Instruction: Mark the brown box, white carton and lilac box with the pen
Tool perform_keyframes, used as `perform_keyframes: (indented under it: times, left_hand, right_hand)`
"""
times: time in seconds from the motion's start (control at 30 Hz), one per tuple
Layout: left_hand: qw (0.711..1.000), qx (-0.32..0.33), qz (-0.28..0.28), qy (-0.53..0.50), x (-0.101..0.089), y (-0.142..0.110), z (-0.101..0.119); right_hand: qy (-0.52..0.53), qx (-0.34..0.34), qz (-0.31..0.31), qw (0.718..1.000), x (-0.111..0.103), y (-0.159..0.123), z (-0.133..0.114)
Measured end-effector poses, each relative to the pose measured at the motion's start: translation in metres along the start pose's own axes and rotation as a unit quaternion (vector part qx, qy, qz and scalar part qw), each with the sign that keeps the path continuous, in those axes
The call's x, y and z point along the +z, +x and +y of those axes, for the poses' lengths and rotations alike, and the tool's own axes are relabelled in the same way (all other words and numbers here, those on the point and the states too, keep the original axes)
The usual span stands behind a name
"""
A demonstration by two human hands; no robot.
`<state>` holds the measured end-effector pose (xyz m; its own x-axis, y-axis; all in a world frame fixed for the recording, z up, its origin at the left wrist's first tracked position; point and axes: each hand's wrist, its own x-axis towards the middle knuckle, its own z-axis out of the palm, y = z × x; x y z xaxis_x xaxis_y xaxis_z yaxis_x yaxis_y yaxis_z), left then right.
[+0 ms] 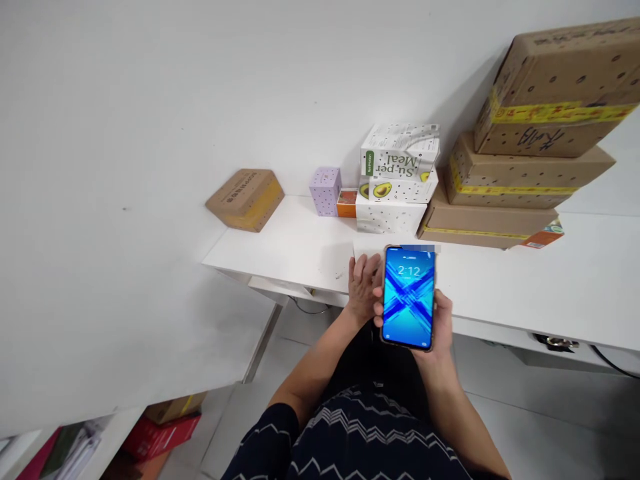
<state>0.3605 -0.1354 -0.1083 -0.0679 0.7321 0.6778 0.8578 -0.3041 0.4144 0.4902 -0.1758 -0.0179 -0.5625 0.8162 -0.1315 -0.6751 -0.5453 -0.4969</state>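
My right hand (443, 323) is wrapped round a smartphone (408, 300) from behind, its thumb at one edge and fingertips at the other. The lit screen faces up, with a blue crossed pattern and the time 2:12. Just left of the phone, my left hand (363, 283) rests at the front edge of the white desk (295, 250), fingers a little bent and apart, with nothing seen in it. Beyond the phone stands a stack of white printed boxes (393, 217), the upper ones with avocado pictures.
A purple box (326, 193) and a small orange box (347, 203) stand beside the white stack. One cardboard box (247, 200) lies at the desk's left end. Taped cardboard boxes (530, 177) are piled against the wall at right. A red box (163, 433) sits low at bottom left.
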Motion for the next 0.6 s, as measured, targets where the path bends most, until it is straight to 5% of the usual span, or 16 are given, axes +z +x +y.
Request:
perform_keyframes:
  times: [0.1, 0.17, 0.23, 0.3, 0.4, 0.5, 0.6]
  left_hand:
    - [0.995, 0.080, 0.021, 0.054, -0.012, 0.007, -0.001]
    - [0.995, 0.080, 0.043, 0.046, -0.019, 0.007, -0.004]
    - [0.998, 0.023, 0.051, -0.009, -0.023, 0.006, -0.012]
    - [0.994, -0.068, 0.022, -0.081, -0.024, 0.005, -0.025]
    - [0.956, -0.166, -0.100, -0.219, -0.020, 0.007, -0.045]
    - [0.897, -0.207, -0.194, -0.338, -0.014, 0.011, -0.058]
    - [0.873, -0.242, -0.200, -0.373, -0.011, 0.012, -0.063]
  right_hand:
    - [-0.120, -0.093, 0.107, 0.983, -0.024, -0.012, -0.022]
    - [-0.237, -0.156, 0.210, 0.935, -0.047, -0.018, -0.037]
    - [-0.399, -0.194, 0.331, 0.833, -0.072, -0.022, -0.052]
    - [-0.573, -0.183, 0.431, 0.673, -0.098, -0.023, -0.065]
    - [-0.733, -0.125, 0.486, 0.459, -0.127, -0.019, -0.076]
    - [-0.792, -0.093, 0.487, 0.357, -0.145, -0.012, -0.077]
    - [-0.812, -0.075, 0.479, 0.324, -0.155, -0.006, -0.075]
